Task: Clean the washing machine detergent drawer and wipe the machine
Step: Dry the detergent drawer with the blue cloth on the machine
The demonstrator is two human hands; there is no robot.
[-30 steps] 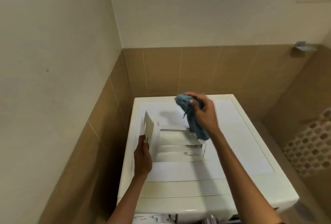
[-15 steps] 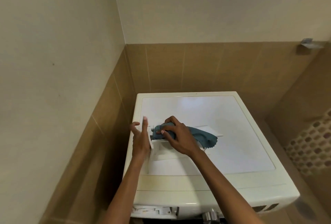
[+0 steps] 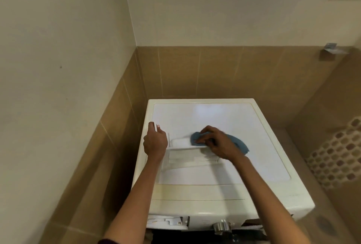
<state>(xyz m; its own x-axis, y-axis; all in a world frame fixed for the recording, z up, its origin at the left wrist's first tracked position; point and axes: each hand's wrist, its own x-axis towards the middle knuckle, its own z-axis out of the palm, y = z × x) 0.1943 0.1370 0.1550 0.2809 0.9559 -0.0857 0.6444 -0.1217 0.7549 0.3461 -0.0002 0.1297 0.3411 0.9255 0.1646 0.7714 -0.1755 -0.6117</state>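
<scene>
My right hand (image 3: 218, 143) has come down from mid-air and now presses the blue cloth (image 3: 237, 142) into the detergent drawer (image 3: 187, 152), which lies on top of the washing machine (image 3: 214, 191) near its left edge. My left hand (image 3: 155, 142) grips the drawer's upright front panel (image 3: 155, 127), steadying it. Wiping the drawer has begun; the machine itself waits.

A white washing machine (image 3: 220, 195) stands in a tiled corner, its flat top serving as the surface. A white detergent drawer (image 3: 187, 153) lies directly on that top, toward the left side, its compartments facing up. A blue cloth (image 3: 239, 143) rests partly on the drawer's far edge and partly on the machine's top just to its right.
</scene>
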